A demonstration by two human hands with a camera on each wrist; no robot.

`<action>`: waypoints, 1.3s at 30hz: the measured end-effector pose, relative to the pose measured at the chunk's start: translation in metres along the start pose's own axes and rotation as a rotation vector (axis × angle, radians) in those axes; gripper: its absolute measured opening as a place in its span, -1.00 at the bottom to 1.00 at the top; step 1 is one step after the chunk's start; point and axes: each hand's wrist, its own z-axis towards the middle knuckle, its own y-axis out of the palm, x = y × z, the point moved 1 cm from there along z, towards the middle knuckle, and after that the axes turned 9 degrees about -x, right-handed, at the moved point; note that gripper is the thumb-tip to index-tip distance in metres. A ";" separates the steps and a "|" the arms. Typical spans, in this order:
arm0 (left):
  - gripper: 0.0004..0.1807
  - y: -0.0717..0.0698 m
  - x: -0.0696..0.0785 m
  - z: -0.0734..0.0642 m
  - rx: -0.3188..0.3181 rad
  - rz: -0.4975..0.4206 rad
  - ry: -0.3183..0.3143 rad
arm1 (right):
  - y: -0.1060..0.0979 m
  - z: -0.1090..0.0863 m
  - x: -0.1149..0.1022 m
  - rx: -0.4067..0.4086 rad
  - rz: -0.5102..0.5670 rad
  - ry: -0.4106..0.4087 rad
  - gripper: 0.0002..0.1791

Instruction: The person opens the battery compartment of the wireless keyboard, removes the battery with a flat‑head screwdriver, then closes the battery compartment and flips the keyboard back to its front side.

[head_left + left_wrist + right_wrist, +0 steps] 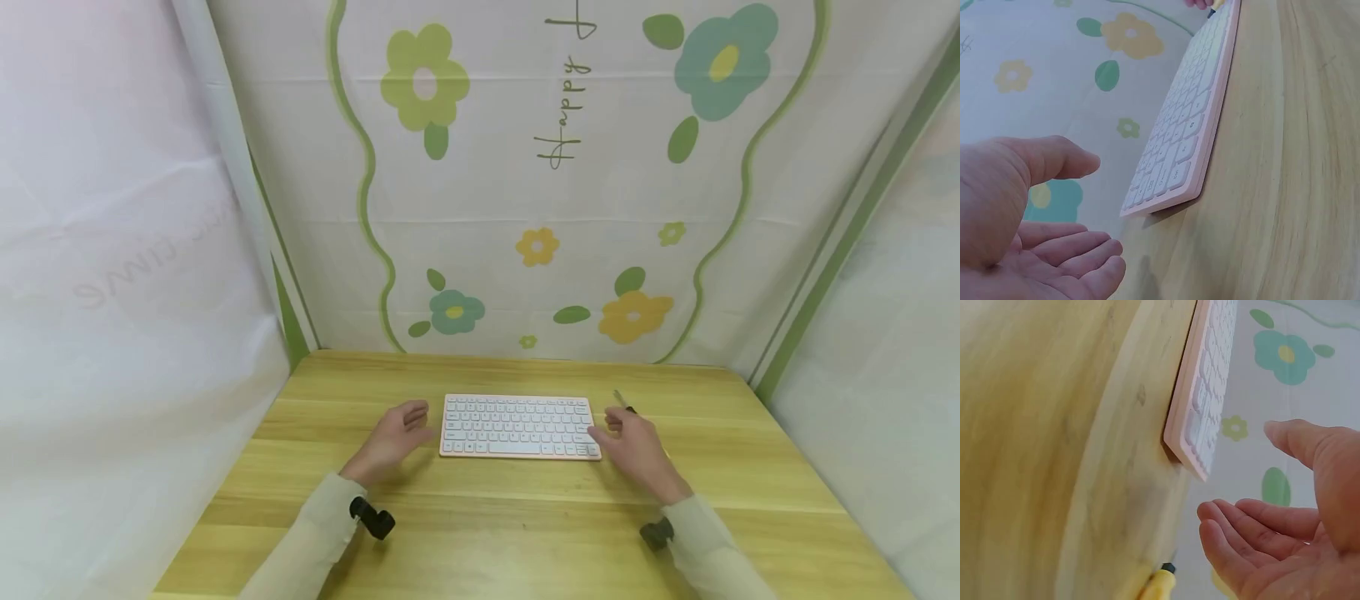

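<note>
A pink keyboard (517, 427) with white keys lies flat on the wooden table, its long side across my view. Just off its left end is my left hand (393, 439), fingers loosely bent and thumb apart, holding nothing. My right hand (633, 446) hovers by the other end, its thumb overlapping the keyboard's edge in the head view. In the right wrist view that hand's fingers (1260, 534) are spread from the thumb with nothing between them. A screwdriver (1161, 582) with a yellow handle and black collar lies beside the right hand, which partly covers it in the head view.
The wooden table (517, 533) extends in front of the keyboard and to both sides. A white curtain (480, 183) printed with flowers hangs behind the table, and further white sheets (112, 333) enclose the left and right sides.
</note>
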 end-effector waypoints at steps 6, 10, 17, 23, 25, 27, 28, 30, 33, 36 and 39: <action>-0.27 0.002 -0.009 0.011 0.017 -0.109 -0.025 | 0.006 0.006 0.005 -0.036 0.077 0.066 -0.29; -0.32 0.005 -0.012 0.018 0.044 -0.156 -0.038 | 0.008 0.012 0.009 -0.044 0.111 0.089 -0.30; -0.38 0.010 -0.013 0.025 0.079 -0.139 -0.063 | 0.012 0.021 0.015 -0.026 0.140 0.122 -0.40; -0.42 0.014 -0.013 0.029 0.077 -0.140 -0.085 | 0.014 0.025 0.012 -0.014 0.148 0.149 -0.45; -0.43 0.016 -0.013 0.030 0.080 -0.138 -0.078 | 0.014 0.027 0.011 -0.016 0.158 0.169 -0.46; -0.42 0.017 -0.012 0.031 0.083 -0.141 -0.076 | 0.013 0.028 0.009 -0.020 0.165 0.183 -0.47; -0.42 0.018 -0.012 0.032 0.083 -0.136 -0.074 | 0.013 0.029 0.009 -0.024 0.167 0.187 -0.47; -0.41 0.019 -0.011 0.033 0.083 -0.121 -0.075 | 0.013 0.030 0.008 -0.026 0.166 0.201 -0.47; -0.40 0.021 -0.010 0.035 0.079 -0.101 -0.080 | 0.014 0.032 0.007 -0.028 0.168 0.212 -0.48; -0.40 0.023 -0.010 0.037 0.075 -0.096 -0.082 | 0.014 0.033 0.006 -0.034 0.176 0.212 -0.50; -0.40 0.024 -0.010 0.037 0.080 -0.085 -0.082 | 0.015 0.034 0.006 -0.042 0.189 0.219 -0.51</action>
